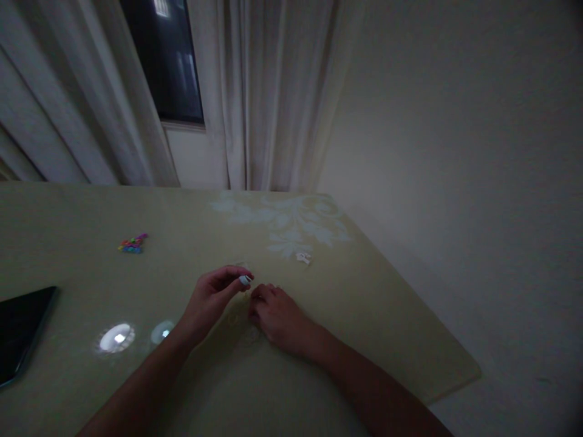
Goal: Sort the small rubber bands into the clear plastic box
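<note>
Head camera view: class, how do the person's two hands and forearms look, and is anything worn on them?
The left hand and right hand are bare, with no gloves showing. The left forearm and right forearm show no sleeves. Small details are too dim to tell.

No readable text, label, brand, number or sign in view. Closest to a marking: small whitish piece (303, 258) on the tabletop (387, 340), with faint darker marks; too small and blurred to tell whether these are print or only shadow. Pale leaf-and-scroll pattern (296, 223), far part of the tabletop: ornament, not lettering; the whitish piece lies just beside its near edge. Flat black device (25, 331), left edge of view: nothing legible on its dark face. Multicoloured cluster (132, 244): too small for any marking to be made out.
</note>
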The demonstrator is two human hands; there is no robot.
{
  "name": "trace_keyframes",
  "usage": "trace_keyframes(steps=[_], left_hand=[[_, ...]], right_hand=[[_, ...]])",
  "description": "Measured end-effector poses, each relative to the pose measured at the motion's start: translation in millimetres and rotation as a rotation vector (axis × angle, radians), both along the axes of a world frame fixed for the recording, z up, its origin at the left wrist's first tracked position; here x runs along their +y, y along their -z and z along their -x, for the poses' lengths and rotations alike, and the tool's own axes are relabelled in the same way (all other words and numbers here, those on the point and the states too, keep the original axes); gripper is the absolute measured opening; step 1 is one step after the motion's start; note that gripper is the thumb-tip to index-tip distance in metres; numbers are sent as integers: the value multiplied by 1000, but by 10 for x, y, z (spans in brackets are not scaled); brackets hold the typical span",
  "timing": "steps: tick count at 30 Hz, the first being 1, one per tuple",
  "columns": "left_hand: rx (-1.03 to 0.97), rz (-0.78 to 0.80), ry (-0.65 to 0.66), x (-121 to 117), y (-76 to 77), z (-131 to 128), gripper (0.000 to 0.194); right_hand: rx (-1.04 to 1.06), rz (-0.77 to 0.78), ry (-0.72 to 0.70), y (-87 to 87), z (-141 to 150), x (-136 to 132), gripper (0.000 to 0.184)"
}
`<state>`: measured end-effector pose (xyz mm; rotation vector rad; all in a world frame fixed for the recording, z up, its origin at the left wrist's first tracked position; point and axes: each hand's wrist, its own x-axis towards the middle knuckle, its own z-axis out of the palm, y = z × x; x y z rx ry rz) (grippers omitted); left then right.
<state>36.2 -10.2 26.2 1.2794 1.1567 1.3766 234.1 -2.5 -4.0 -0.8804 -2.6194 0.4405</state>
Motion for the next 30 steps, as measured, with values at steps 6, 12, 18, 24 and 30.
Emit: trace_keyframes(steps=[6, 12, 18, 24, 30], left_hand=[[34, -9, 35, 7, 9, 12, 25], [60, -28, 139, -19, 39, -58, 21], [108, -79, 140, -22, 61, -51, 22], [111, -62, 104, -43, 12, -67, 23], [62, -32, 41, -49, 16, -67, 27]], right_hand=[[531, 311, 201, -230, -104, 82, 8], [716, 565, 209, -313, -104, 75, 20], [737, 641, 176, -263, -63, 59, 25], [690, 522, 257, -306, -192, 216, 21], [505, 229, 302, -273, -373, 411, 6]])
